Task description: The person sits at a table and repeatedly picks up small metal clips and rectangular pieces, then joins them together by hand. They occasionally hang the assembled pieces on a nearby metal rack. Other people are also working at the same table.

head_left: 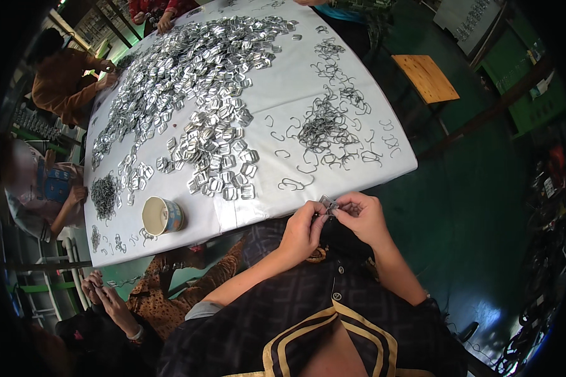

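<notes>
Just off the table's near edge, both of my hands pinch a small silvery metal buckle point(327, 202). My left hand point(303, 231) grips it from the left, with thumb and fingers closed. My right hand point(362, 217) is closed on its right side. The fingers cover much of the piece, and whether a wire hook is fitted on it cannot be made out. Beyond my hands, a loose heap of thin bent wire hooks point(321, 129) lies on the table. A large spread of similar square metal buckles point(217, 141) reaches from the middle to the far end.
The white-covered table point(267, 201) carries a paper cup point(163, 216) near its front left. A dark pile of small wire pieces point(105, 196) lies at the left edge. Other people sit along the left and far sides. A wooden stool point(426, 78) stands on the green floor at right.
</notes>
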Demonstrator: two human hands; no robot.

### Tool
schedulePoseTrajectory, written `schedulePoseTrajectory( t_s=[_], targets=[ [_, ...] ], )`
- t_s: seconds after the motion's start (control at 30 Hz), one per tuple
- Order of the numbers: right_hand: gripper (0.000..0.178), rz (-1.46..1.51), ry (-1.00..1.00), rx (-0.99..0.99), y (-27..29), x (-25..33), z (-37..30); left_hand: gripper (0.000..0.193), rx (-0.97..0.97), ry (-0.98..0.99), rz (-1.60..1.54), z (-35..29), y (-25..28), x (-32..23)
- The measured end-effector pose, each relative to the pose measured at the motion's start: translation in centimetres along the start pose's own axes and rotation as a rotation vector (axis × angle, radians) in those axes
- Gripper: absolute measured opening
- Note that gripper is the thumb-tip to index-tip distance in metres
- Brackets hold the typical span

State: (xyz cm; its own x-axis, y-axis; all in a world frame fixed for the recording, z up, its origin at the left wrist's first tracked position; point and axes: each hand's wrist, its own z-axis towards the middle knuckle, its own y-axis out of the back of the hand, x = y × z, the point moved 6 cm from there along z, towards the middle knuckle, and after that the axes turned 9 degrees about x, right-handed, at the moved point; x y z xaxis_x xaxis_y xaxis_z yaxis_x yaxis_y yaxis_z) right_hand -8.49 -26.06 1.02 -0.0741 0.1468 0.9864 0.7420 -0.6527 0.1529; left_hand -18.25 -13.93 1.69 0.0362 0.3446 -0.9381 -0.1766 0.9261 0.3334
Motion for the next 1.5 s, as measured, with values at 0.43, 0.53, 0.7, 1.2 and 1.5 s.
schedulePoseTrajectory(
  t_s=[0.43,0.53,0.7,1.2,1.5],
  targets=[
    [0.010,-0.200,0.116,-0.113,1.0,1.5,-2.1,0.011,-0.132,-0.080,0.631,6.4,7.4,1.7],
    [0.010,-0.244,0.129,-0.118,1.0,2.0,-2.0,0.009,-0.098,-0.116,0.992,10.0,9.1,3.6],
    [0.011,-0.272,0.104,-0.127,1.2,1.5,-2.3,0.008,0.151,-0.013,1.286,11.9,7.3,3.7],
    [0.012,-0.275,0.099,-0.128,0.8,0.8,-2.9,0.012,-0.523,0.188,0.764,2.3,10.6,8.1],
    [0.011,-0.307,0.131,-0.085,-0.4,1.6,-2.6,0.015,-0.451,-0.063,0.313,5.6,10.0,5.7]
  ],
)
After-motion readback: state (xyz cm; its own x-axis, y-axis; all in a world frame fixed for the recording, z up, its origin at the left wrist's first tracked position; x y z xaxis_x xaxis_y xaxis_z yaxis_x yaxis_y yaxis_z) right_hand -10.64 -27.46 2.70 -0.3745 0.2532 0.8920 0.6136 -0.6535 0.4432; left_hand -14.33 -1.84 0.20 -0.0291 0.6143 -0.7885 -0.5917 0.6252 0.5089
